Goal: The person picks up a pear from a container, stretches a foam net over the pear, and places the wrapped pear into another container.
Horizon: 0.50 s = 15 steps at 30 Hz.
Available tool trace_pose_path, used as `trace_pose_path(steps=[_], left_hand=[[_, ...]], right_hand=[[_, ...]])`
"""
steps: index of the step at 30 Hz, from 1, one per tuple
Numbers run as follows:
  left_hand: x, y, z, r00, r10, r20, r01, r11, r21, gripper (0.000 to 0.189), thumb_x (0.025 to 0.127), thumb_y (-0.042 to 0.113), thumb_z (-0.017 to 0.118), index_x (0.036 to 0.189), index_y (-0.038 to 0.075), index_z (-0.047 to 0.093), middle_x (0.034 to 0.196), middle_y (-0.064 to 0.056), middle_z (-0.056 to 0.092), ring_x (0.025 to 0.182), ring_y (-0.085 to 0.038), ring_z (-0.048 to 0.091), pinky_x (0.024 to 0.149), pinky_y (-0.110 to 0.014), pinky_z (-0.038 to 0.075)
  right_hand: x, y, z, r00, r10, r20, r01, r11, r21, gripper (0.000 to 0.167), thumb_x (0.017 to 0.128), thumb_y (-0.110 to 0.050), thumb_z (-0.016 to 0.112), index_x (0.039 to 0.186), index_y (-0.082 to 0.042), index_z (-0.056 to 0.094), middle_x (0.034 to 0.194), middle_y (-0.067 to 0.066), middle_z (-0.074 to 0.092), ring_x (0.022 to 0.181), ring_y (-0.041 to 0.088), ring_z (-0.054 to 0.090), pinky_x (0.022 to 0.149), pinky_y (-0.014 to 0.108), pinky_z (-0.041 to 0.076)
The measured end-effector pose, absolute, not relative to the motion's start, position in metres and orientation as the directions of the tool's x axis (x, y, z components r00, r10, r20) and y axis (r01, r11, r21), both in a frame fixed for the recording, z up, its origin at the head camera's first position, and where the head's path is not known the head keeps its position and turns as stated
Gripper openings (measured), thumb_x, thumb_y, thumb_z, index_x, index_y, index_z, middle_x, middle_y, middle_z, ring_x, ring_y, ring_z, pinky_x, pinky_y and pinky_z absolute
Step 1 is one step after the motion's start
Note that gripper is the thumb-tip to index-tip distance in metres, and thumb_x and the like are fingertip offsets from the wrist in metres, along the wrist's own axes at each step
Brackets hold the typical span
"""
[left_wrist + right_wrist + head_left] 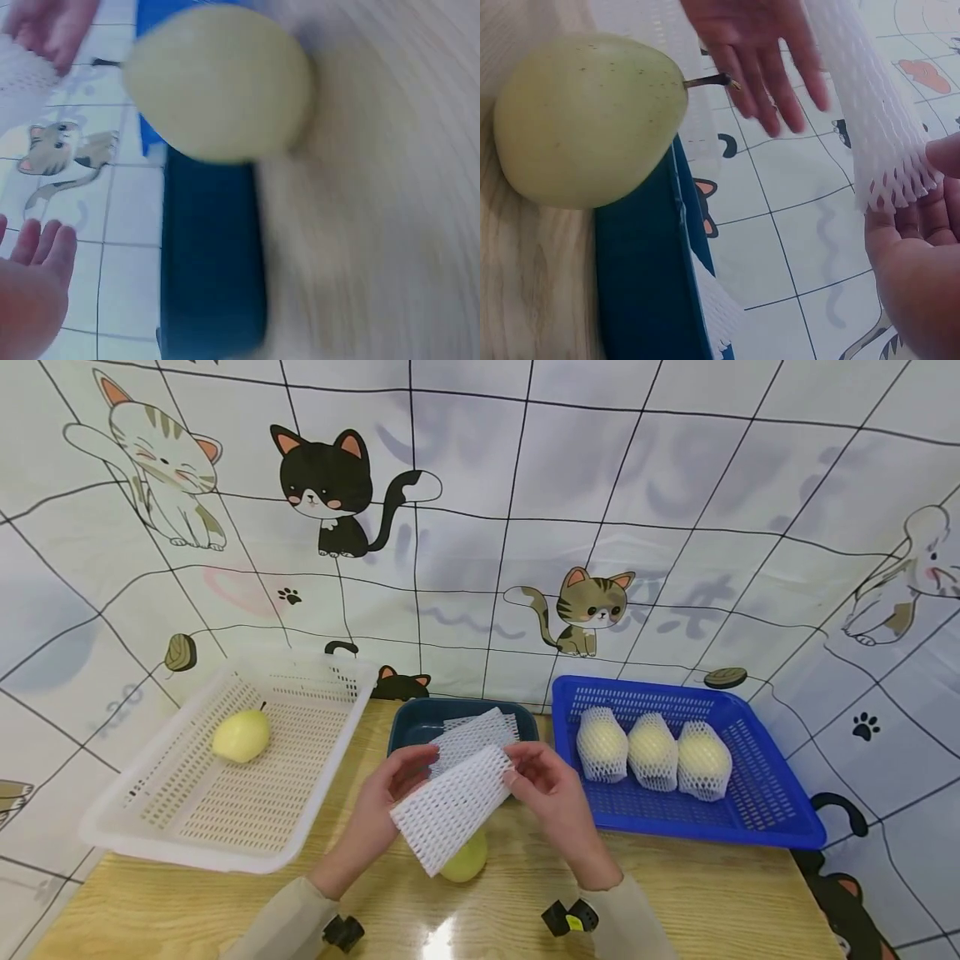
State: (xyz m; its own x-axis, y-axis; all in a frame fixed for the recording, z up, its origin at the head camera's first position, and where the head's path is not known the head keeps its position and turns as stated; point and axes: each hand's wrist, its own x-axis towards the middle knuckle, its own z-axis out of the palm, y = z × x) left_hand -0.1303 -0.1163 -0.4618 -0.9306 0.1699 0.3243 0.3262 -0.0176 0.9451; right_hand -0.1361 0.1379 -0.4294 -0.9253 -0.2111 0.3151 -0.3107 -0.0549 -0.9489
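A white foam net sleeve (453,810), flat and slanting, hangs from my right hand (551,793), which pinches its upper end between thumb and fingers. In the right wrist view the fingers (922,225) lie under the sleeve's open mesh edge. My left hand (390,785) is beside the sleeve; its fingers (769,86) are extended and hold nothing. Below the sleeve a yellow-green pear (465,860) stands on the table, partly covered by it in the head view. The pear's stem (709,80) points up in the right wrist view.
Behind my hands, a dark teal basket (408,714) holds more foam net sleeves (468,735). The white basket (315,810) at left contains one pear (242,735). In the blue basket (705,827) at right lie three net-wrapped pears (652,752). A cat-patterned cloth (480,552) rises behind the wooden table (375,910).
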Motion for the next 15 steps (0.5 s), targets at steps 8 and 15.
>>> trace_pose_path(steps=[8, 15], left_hand=[[-0.131, -0.103, -0.449, -0.933, 0.249, 0.259, 0.230, -0.138, 0.963, 0.059, 0.094, -0.009, 0.068, 0.148, -0.001, 0.046, 0.150, -0.021, 0.049, 0.135, -0.034, 0.054, 0.106, -0.038, 0.050], [-0.133, -0.096, -0.448, -0.893, 0.330, 0.305, 0.252, -0.195, 0.948, 0.071, 0.091, 0.000, 0.077, 0.152, 0.002, 0.042, 0.157, -0.018, 0.045, 0.145, -0.035, 0.042, 0.113, -0.042, 0.042]], right_hand=[[-0.134, 0.131, -0.433, -0.908, -0.243, 0.342, -0.342, -0.043, -0.939, 0.030, 0.095, 0.005, 0.067, 0.124, 0.007, 0.060, 0.109, 0.007, 0.063, 0.096, 0.015, 0.062, 0.079, 0.022, 0.054], [-0.131, 0.124, -0.435, -0.898, -0.227, 0.376, -0.399, 0.068, -0.914, 0.027, 0.096, 0.002, 0.069, 0.122, -0.004, 0.064, 0.109, 0.011, 0.065, 0.098, 0.019, 0.065, 0.084, 0.026, 0.056]])
